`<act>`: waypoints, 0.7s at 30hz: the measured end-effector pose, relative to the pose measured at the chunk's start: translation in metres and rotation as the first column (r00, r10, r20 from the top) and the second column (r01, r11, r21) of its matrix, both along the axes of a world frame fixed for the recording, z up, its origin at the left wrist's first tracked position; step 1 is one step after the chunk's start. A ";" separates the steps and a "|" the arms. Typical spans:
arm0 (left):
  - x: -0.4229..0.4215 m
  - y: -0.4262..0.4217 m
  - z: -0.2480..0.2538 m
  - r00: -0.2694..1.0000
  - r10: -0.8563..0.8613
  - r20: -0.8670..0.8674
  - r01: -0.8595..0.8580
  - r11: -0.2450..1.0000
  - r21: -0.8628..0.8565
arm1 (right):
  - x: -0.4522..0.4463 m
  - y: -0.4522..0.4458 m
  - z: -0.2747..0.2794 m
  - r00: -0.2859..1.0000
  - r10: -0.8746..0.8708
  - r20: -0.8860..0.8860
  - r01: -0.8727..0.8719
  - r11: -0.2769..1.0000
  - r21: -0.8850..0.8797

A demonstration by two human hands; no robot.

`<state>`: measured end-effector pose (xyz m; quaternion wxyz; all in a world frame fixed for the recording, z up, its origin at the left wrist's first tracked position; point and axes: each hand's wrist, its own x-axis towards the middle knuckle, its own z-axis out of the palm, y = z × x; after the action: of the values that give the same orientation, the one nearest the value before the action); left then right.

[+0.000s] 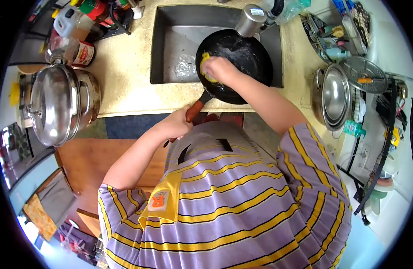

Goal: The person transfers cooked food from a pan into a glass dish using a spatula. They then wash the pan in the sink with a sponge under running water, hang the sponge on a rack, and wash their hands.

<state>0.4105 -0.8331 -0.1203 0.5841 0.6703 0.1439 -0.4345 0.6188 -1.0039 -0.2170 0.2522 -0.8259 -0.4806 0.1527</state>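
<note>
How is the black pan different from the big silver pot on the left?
The pan is black, while the pot is shiny silver. The pan is open on top, but the pot has a domed lid over it. The pan is at the sink, its brown handle held by the left hand; the pot stands left of the sink with no hand on it. Both look round.

Shirt (242,214), one, short-sleeved: lavender-grey ground, yellow bands edged with thin black lines. Yellow panel (174,190), squarish, on the front; pale patch (166,200) bearing an orange letter R (157,201), set upon the panel. Left sleeve (120,207), beside the panel, striped to match. Right sleeve (315,163), across the front from the panel, likewise striped. Two bold black marks (224,145), lower on the shirt than the panel.
</note>
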 end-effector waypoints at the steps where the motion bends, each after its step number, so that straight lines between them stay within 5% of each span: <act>1: 0.001 0.001 -0.001 1.000 0.008 -0.001 -0.008 1.000 -0.005 | 0.003 0.005 -0.002 0.997 -0.077 0.003 0.077 0.997 0.001; 5: 0.007 0.008 0.004 0.998 -0.056 -0.038 0.058 0.997 0.053 | -0.004 -0.005 0.003 1.000 -0.013 -0.011 0.012 0.995 -0.101; 10: 0.013 0.013 0.007 0.990 -0.127 -0.068 0.133 0.987 0.093 | -0.018 -0.059 0.010 0.938 0.282 -0.200 -0.320 0.928 -0.190; 14: 0.004 0.004 -0.002 0.994 -0.101 -0.048 0.108 0.983 0.152 | -0.024 -0.057 0.014 0.951 0.286 -0.113 -0.295 0.953 -0.074; 21: -0.011 -0.014 -0.004 0.996 -0.082 0.044 0.065 0.952 0.299 | 0.013 0.006 -0.002 0.998 -0.052 0.019 0.051 0.999 0.019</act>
<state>0.3990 -0.8472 -0.1244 0.4639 0.7674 0.1662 -0.4102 0.6313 -0.9982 -0.2189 0.2588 -0.8371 -0.4631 0.1336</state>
